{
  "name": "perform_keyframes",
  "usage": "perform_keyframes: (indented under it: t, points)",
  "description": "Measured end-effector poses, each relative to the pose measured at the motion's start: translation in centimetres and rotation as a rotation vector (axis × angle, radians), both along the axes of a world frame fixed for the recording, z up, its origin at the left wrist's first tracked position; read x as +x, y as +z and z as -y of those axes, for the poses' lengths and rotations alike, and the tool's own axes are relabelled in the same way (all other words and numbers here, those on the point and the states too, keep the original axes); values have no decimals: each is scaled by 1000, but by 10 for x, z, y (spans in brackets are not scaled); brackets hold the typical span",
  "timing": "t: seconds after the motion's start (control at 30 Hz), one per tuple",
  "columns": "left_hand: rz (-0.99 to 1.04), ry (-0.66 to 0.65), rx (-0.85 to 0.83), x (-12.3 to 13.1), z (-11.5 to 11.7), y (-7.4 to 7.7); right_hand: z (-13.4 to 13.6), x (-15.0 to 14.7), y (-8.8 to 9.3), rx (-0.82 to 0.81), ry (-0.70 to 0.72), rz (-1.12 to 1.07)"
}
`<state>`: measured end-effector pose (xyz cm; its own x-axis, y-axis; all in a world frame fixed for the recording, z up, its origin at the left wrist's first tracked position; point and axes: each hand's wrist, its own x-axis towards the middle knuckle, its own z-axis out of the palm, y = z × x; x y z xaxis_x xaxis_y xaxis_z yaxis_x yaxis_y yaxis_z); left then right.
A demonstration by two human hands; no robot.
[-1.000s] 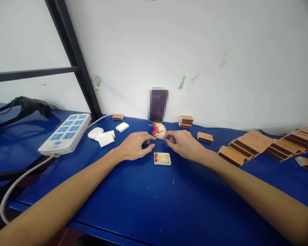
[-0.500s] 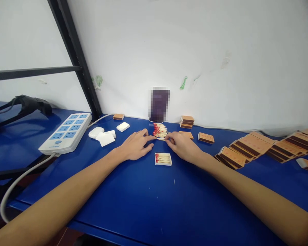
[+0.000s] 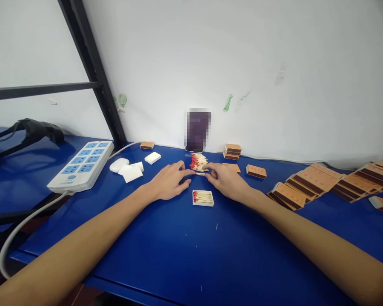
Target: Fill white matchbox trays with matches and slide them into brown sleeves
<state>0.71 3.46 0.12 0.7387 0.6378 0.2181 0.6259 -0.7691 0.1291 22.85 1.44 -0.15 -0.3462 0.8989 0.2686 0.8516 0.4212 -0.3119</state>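
Note:
A pile of red-headed matches (image 3: 198,161) lies on the blue table near the wall. My left hand (image 3: 169,180) rests to its left, fingers apart, with the index fingertip at the heads of a few matches (image 3: 200,173) lying just in front of the pile. From the right comes my right hand (image 3: 226,180), its index finger stretched over the pile's tail ends and its thumb set apart below. I see nothing held in either hand. Between my wrists, nearer to me, sits a white matchbox tray (image 3: 203,204) partly filled with matches, heads to the left.
A dark, blurred phone (image 3: 198,129) leans on the wall behind the pile. Matchboxes (image 3: 256,171) stand at right, with rows of matchbox sleeves (image 3: 315,178) beyond. At left are a power strip (image 3: 86,163), a white case (image 3: 119,165), white papers (image 3: 130,173) and a white tray (image 3: 152,157).
My right hand's index finger has stretched out over the pile and parted from the thumb, where the fingers were pinched together before. My left hand has hardly moved.

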Motion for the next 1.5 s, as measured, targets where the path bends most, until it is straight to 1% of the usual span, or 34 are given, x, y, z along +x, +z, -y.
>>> perform_keyframes:
  t: [0.27, 0.5, 0.77, 0.97, 1.1, 1.2, 1.33, 1.5]
  points:
    - [-34, 29, -5, 0, -2, -1, 2, -4, 0, 22, -9, 83]
    - [-49, 59, -21, 0, -2, 0, 3, -3, -1, 33, 5, 59]
    - [-73, 51, -16, 3, -5, 2, 3, -5, -3, 23, -5, 61]
    - [-124, 47, 28, 7, -6, 6, 5, -5, -2, 23, 12, 39]
    - [-184, 48, 103, 12, -5, 10, 6, -5, -2, 45, 26, 44]
    - [-202, 43, 157, 14, -4, 10, 6, -5, -2, 74, 38, 56]
    - [-172, 42, 179, 15, -3, 8, 6, -3, -3, 78, 62, 61]
    - [-80, 31, 120, 14, -3, 7, 4, 1, -2, 59, 89, 28]
